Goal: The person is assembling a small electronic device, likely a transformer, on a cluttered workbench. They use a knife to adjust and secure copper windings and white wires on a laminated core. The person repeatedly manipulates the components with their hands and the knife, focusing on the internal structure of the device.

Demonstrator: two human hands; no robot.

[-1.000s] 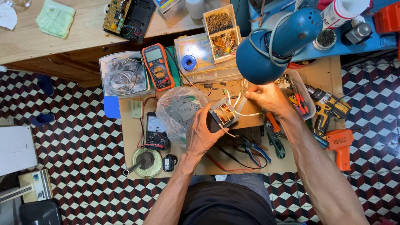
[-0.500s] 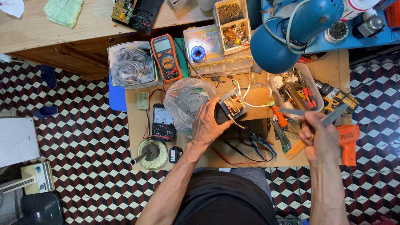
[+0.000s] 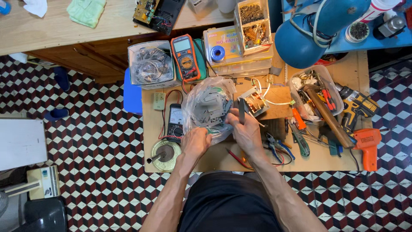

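Left hand: the left hand [image 3: 196, 141] is laid on the lower edge of the clear plastic bag [image 3: 207, 107], its fingers curled into the plastic; a grasp on the bag is shown.
Right hand: the right hand [image 3: 245, 129] is closed around a slim dark tool [image 3: 241, 111], which is held upright above the fist; its fingertips are pressed against the right side of the bag.
Plastic bag: it is placed at the middle of the small wooden work table [image 3: 214, 160], between the two hands, and grey parts are seen inside it; what the parts are cannot be told.
Beside the bag, right: a small transformer with copper windings and white wires [image 3: 254, 101] is set on a wooden block, just beside the held tool.
Beside the bag, left: a black multimeter [image 3: 175, 122] with red leads is laid flat, and a round tin holding a dark cylinder [image 3: 165, 154] is found below it.
Behind the bag: an orange multimeter [image 3: 186, 58] is propped next to a clear box of coiled wires [image 3: 150, 64]; a blue spool [image 3: 218, 53] is rested on flat clear cases.
Right part of the table: a clear tub of hand tools [image 3: 315, 94], a yellow cordless drill [image 3: 358, 105] and an orange drill [image 3: 369, 144] are gathered there; pliers [image 3: 274, 146] are laid near the right wrist.
Above: a blue lamp shade [image 3: 300, 41] is hung over the table's far edge.
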